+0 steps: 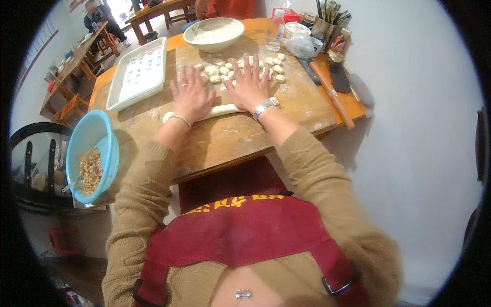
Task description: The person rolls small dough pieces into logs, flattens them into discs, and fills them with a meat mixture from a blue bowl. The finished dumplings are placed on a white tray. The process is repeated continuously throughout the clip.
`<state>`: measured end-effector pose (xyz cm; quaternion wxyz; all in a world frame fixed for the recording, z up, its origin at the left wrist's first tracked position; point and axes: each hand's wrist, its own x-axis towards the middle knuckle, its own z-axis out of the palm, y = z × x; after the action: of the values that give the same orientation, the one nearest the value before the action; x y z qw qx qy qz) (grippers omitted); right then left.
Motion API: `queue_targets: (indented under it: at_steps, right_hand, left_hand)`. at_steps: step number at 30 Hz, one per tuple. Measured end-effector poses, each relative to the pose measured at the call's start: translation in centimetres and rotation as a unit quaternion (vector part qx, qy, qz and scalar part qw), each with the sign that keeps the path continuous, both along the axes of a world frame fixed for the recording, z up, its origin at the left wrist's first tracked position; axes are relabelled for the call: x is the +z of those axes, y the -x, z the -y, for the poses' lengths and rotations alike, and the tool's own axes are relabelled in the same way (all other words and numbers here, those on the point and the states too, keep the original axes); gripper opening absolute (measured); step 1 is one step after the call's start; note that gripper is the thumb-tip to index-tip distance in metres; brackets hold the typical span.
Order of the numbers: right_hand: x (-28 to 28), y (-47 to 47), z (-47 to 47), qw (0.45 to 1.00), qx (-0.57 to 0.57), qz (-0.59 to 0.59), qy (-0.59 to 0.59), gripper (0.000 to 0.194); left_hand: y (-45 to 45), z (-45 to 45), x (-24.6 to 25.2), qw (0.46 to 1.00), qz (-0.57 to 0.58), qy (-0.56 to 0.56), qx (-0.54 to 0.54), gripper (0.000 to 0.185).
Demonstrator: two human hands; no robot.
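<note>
A long rope of dough (224, 111) lies across a floured wooden board (230, 134). My left hand (191, 96) presses flat on it toward its left part, fingers spread. My right hand (249, 86), with a watch at the wrist, rests palm down on its right part, fingers spread and pointing away from me. Neither hand grips the rope; the palms hide parts of it. Just beyond the fingers lie many small cut dough pieces (224, 70), some partly behind my right hand.
A white tray (161, 73) stands left, a flour bowl (215, 46) at the back. A blue basin (111, 153) holds chopped filling. At right are a rolling pin (332, 94), cleaver (308, 71), phone (339, 76) and plastic bottle (274, 32). Another person (100, 17) sits far off.
</note>
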<state>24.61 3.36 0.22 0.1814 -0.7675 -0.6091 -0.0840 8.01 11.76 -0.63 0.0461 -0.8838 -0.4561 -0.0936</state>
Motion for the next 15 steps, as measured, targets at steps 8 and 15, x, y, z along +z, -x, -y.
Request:
queue_targets:
  at_steps: [8,15]
  right_hand:
    - [-1.2,1.5,14.6,0.982,0.175,-0.029,0.065,0.06]
    - [-1.6,1.6,16.8,0.993,0.078,-0.082,0.04,0.071]
  left_hand:
    - [8.1,11.4,0.1,0.978,0.026,0.117,-0.17,0.056]
    - [8.2,14.2,0.3,0.986,0.068,0.137,-0.066,0.071]
